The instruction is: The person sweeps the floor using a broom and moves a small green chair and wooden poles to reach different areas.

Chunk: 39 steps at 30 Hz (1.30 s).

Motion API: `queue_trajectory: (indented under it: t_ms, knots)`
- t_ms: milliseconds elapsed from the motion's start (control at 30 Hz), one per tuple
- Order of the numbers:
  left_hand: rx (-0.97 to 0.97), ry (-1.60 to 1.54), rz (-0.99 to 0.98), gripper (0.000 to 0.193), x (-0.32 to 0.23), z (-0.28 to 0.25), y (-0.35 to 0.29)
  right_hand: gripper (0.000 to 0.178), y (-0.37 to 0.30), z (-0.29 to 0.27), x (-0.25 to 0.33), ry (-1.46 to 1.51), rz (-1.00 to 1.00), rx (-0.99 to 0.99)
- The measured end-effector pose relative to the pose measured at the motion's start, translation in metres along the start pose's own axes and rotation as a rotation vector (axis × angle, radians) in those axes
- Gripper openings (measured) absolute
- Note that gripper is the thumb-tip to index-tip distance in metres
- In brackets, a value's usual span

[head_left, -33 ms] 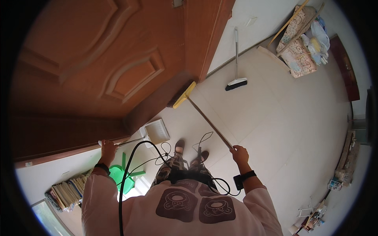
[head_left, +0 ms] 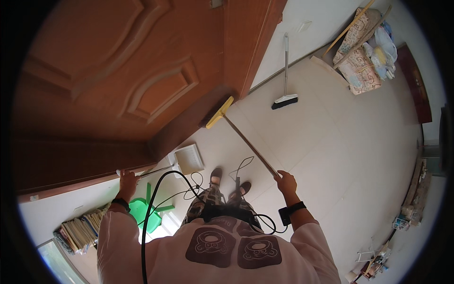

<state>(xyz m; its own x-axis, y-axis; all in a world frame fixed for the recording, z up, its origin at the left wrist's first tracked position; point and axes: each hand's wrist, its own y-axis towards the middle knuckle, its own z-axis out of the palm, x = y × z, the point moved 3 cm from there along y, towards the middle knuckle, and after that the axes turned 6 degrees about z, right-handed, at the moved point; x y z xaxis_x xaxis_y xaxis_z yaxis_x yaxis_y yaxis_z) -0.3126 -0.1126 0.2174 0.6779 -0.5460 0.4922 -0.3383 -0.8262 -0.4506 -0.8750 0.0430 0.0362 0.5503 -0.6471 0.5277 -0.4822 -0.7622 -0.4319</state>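
My right hand [head_left: 286, 181] is closed round the metal handle of a broom [head_left: 218, 112]. The broom's long yellow head rests low against the dark sill by the brown door, its bristles facing the sill. At the left, my left hand [head_left: 128, 184] is closed round the upper end of a long-handled dustpan [head_left: 189, 158]. The dustpan's whitish pan sits on the floor between the sill and my feet, its inside facing up. A gap of floor lies between pan and broom head.
A second broom [head_left: 285, 100] with black bristles leans on the wall. Patterned cushions [head_left: 358, 71] and plastic bags are heaped far right. A green stool [head_left: 145, 215] and a stack of books [head_left: 82, 232] stand near my left arm. Black cables [head_left: 150, 213] hang across me.
The broom head has shifted slightly left against the sill, and my right hand has moved a little left and up with the handle. The dustpan has stayed nearly still.
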Motion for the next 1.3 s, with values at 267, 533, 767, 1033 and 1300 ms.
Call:
queue_trajectory:
  t_ms: [267, 533, 767, 1033, 1300]
  knots:
    - [0.067, -0.082, 0.031, 0.010, -0.084, 0.004, -0.149, 0.035, -0.037, -0.026, -0.010, 0.000, 0.111, 0.145]
    - [0.174, 0.007, 0.086, 0.022, -0.070, 0.026, -0.153, 0.029, -0.087, -0.040, -0.135, -0.078, 0.288, 0.143]
    - [0.323, -0.226, 0.176, 0.023, -0.070, 0.030, -0.113, 0.031, -0.174, -0.085, -0.189, -0.211, 0.353, 0.027]
    - [0.533, -0.195, 0.214, 0.052, -0.056, 0.009, -0.070, 0.028, -0.138, -0.067, -0.103, -0.175, 0.191, 0.019]
    - [0.031, -0.652, -0.120, 0.060, -0.015, -0.035, 0.007, 0.014, 0.023, 0.024, 0.014, -0.285, -0.070, -0.072]
